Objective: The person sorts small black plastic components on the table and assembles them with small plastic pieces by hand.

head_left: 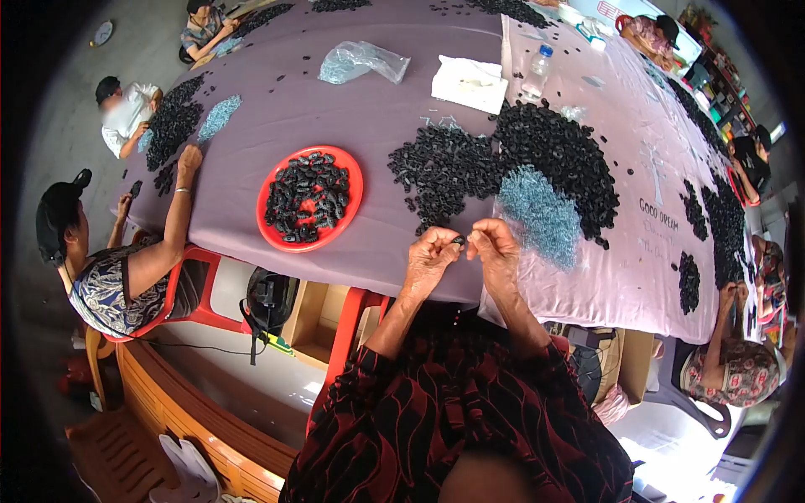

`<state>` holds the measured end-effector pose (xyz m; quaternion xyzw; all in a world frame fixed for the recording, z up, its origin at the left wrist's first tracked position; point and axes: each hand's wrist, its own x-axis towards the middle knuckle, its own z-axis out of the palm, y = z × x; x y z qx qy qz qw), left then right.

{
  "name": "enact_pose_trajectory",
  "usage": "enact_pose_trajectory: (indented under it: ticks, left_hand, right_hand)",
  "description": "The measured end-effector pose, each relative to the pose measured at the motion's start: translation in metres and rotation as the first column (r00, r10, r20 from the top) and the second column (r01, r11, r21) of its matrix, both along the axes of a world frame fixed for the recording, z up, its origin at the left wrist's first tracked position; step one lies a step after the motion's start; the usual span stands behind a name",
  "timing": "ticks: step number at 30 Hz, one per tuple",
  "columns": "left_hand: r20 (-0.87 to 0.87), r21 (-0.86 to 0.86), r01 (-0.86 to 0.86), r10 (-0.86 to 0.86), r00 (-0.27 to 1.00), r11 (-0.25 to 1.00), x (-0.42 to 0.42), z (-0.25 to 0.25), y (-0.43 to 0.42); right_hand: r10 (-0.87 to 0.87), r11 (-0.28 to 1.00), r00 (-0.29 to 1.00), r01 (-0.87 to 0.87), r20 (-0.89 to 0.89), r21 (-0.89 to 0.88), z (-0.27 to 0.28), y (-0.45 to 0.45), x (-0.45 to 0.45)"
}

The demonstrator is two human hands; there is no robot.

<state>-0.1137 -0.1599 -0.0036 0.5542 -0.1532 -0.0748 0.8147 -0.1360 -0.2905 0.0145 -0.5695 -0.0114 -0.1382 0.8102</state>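
Note:
Close together at the table's near edge, both hands are closed in pinches. My left hand (432, 261) grips a small black part (459, 240) between its fingertips. My right hand (495, 253) pinches just beside it; whatever its fingertips hold is too small to make out. Beyond the hands lie heaps of black parts (444, 164) and a larger dark heap (560, 142). A pile of small blue-grey pieces (541, 220) is right of my right hand. Farther left, a red plate (356, 201) holds assembled-looking black pieces.
A clear plastic bag (362, 62), a white tissue pack (470, 83) and a plastic bottle (537, 72) stand or lie farther back on the cloth-covered table (402, 109). Several people sit around it, one nearby at left (126, 268). A red chair (340, 352) is beside my left arm.

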Motion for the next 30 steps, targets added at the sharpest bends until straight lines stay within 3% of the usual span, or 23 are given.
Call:
enact_pose_trajectory:
  ticks: [10, 18, 23, 30]
  left_hand:
    - [-0.081, -0.030, -0.033, 0.030, 0.996, 0.999, -0.011, 0.000, 0.007]
    - [-0.007, -0.044, -0.040, 0.039, 0.999, 0.998, -0.001, -0.009, 0.005]
    - [-0.055, -0.133, 0.001, -0.009, 0.998, 0.991, 0.001, -0.008, 0.009]
    - [-0.042, -0.130, 0.049, -0.055, 0.998, 0.990, -0.001, -0.010, 0.010]
  right_hand:
    - [0.028, 0.995, 0.998, -0.032, -0.048, -0.089, -0.006, 0.005, -0.006]
    - [0.066, 0.989, 0.994, -0.077, -0.091, -0.126, -0.018, 0.000, -0.004]
    - [0.123, 0.986, 0.992, -0.119, -0.024, 0.115, -0.022, -0.005, -0.002]
    - [0.137, 0.984, 0.990, -0.135, -0.015, 0.120, -0.024, -0.008, -0.002]
